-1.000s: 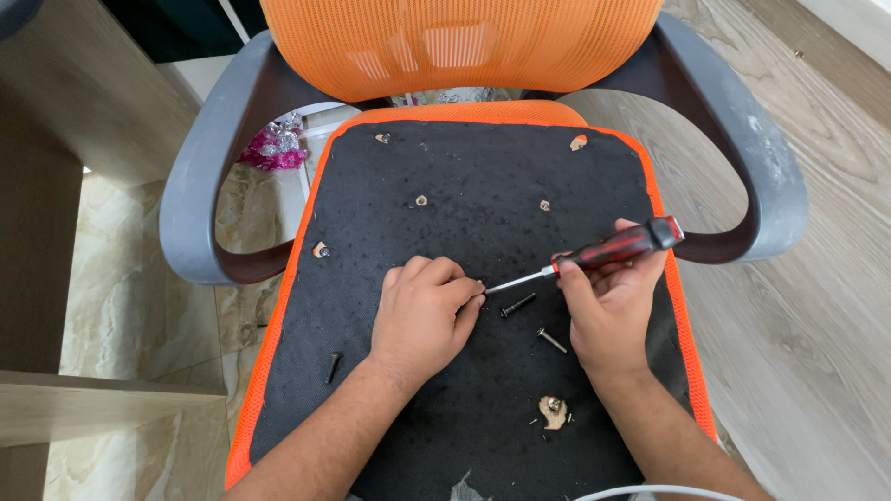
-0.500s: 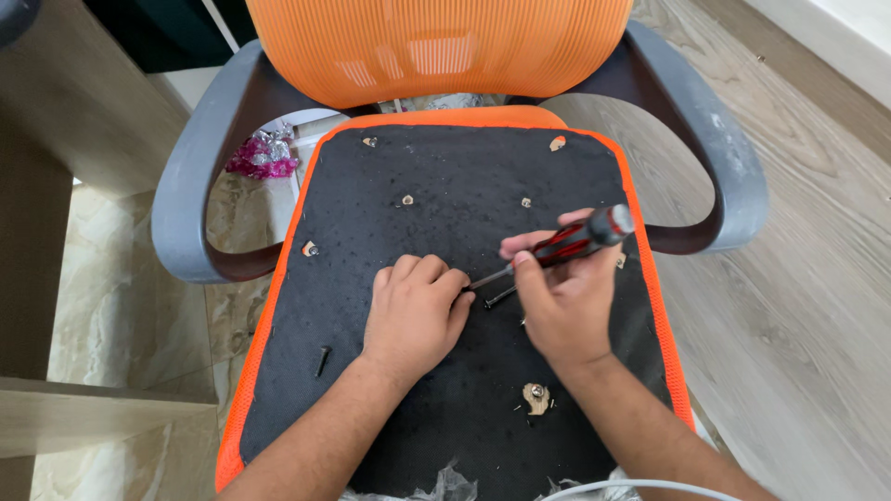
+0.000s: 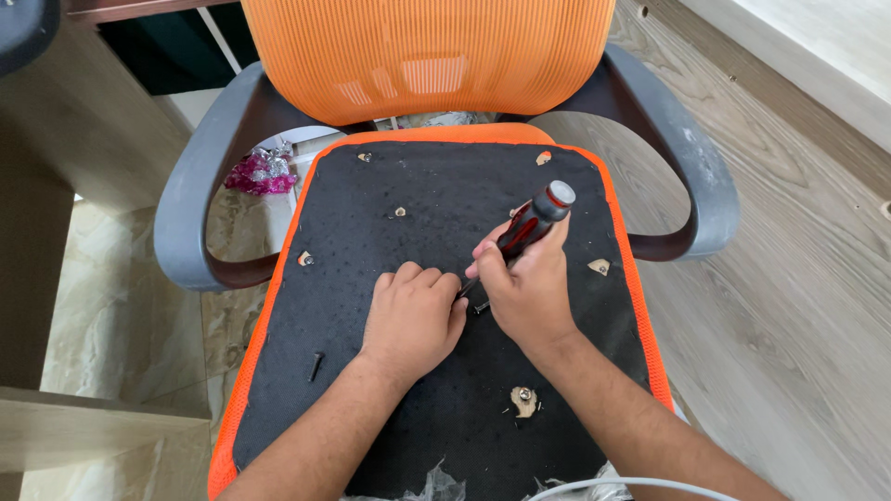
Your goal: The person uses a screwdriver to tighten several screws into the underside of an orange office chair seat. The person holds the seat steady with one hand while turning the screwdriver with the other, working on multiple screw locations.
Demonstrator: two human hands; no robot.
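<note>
while the left hand [image 3: 413, 315] rests fisted, the right hand [image 3: 524, 288] grips a screwdriver [image 3: 529, 227].

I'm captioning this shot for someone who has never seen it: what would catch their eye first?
First, the two hands meeting at the centre of the black seat underside: the right hand grips a red-and-black screwdriver, its tip angled down beside the fisted left hand. Next, the bright orange mesh backrest at the top, flanked by grey armrests. A loose black screw lies near the seat's left edge.
</note>
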